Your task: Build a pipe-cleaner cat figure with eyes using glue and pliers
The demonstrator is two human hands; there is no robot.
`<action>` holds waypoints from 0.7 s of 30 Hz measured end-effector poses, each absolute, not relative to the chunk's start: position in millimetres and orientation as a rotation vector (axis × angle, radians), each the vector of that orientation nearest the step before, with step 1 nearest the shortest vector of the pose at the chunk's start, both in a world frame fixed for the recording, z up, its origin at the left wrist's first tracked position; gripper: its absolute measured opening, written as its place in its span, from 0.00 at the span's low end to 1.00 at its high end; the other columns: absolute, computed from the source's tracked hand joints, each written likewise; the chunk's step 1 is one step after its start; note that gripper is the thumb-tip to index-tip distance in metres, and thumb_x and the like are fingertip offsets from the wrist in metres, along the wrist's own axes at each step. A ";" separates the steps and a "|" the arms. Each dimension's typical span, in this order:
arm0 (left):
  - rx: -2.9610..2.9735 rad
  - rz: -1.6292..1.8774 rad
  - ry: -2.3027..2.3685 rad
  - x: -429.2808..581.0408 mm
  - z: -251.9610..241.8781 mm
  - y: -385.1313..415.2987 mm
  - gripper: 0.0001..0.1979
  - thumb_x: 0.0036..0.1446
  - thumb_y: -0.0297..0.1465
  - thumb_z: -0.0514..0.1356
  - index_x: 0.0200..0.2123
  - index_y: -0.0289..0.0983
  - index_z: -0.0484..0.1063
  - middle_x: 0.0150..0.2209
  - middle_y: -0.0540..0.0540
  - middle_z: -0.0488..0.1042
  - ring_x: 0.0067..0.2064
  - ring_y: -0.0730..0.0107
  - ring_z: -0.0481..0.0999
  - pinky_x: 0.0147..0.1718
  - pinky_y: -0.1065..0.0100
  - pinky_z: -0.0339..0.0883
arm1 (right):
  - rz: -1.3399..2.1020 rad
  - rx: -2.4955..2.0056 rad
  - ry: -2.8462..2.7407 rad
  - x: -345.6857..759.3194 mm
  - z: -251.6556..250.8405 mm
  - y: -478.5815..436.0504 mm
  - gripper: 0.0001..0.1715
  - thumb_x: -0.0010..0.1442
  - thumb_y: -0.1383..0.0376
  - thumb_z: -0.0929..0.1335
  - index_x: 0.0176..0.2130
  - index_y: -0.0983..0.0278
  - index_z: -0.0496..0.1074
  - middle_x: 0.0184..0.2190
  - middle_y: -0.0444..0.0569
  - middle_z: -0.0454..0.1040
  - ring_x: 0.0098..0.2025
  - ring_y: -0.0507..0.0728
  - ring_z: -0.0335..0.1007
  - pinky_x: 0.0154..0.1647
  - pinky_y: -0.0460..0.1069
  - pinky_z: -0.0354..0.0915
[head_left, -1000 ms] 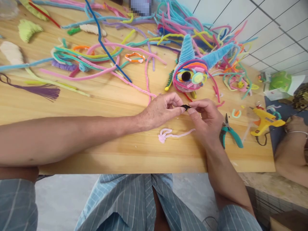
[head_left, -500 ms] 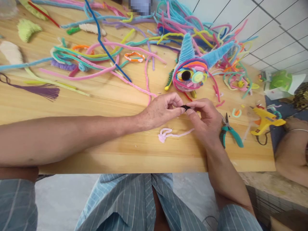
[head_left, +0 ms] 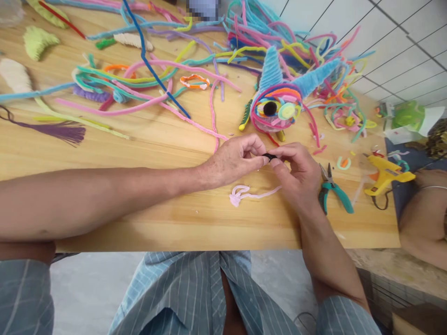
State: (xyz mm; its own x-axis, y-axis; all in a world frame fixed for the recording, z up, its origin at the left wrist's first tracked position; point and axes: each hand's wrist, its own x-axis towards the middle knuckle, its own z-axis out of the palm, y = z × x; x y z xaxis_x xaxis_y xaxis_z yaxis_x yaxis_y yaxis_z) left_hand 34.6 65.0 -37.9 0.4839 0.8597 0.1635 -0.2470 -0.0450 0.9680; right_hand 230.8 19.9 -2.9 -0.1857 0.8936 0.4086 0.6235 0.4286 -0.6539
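The table (head_left: 174,223) is being covered along its far side by loose stems (head_left: 256,18). Nearer, right of centre, the horned figure (head_left: 270,109) is being touched by neither hand. On its near side, the left hand (head_left: 228,162) is being held with thumb and fingertips pinched; the right hand (head_left: 296,174) is being held facing it, pinched likewise. To the right, the glue gun (head_left: 386,174) and, closer in, the pliers (head_left: 328,182) are being left aside. Near the hands, a pink strand (head_left: 236,198) is being partly hidden by the right one. Smallest, the black piece (head_left: 269,157) is being gripped between both sets of fingertips. Fingertip shaping is judged to be being carried out; a firm two-sided hold and fine pressure are seemingly being called for next.
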 end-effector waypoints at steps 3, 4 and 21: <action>1.316 0.985 0.597 34.3 -37.5 65.4 0.08 0.59 0.32 0.68 0.34 0.37 0.71 0.30 0.53 0.72 0.31 0.77 0.68 0.31 0.73 0.62 | 0.461 -1.289 -1.889 231.2 -4.5 19.6 0.12 0.67 0.68 0.72 0.47 0.53 0.82 0.39 0.45 0.80 0.42 0.57 0.76 0.44 0.55 0.73; 1.308 0.978 0.602 34.0 -36.9 65.5 0.08 0.59 0.32 0.68 0.34 0.37 0.71 0.30 0.53 0.72 0.31 0.77 0.68 0.31 0.73 0.62 | 0.481 -1.290 -1.871 231.6 -5.7 19.5 0.13 0.67 0.68 0.72 0.49 0.53 0.82 0.40 0.44 0.79 0.42 0.57 0.76 0.45 0.55 0.73; 1.330 0.952 0.644 31.9 -37.6 67.3 0.14 0.59 0.40 0.69 0.36 0.36 0.73 0.33 0.51 0.73 0.32 0.74 0.69 0.31 0.70 0.61 | 0.537 -1.263 -1.815 235.3 -10.4 21.5 0.13 0.67 0.68 0.73 0.48 0.52 0.81 0.42 0.44 0.81 0.46 0.57 0.78 0.51 0.56 0.74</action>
State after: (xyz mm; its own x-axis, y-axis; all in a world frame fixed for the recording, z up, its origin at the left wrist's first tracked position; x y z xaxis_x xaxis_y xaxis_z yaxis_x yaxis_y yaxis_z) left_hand 31.9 67.3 -37.6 0.4929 0.8609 0.1264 -0.2035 -0.0271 0.9787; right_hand 235.3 21.5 -10.4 -0.1399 0.9094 0.3918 0.5494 0.4005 -0.7333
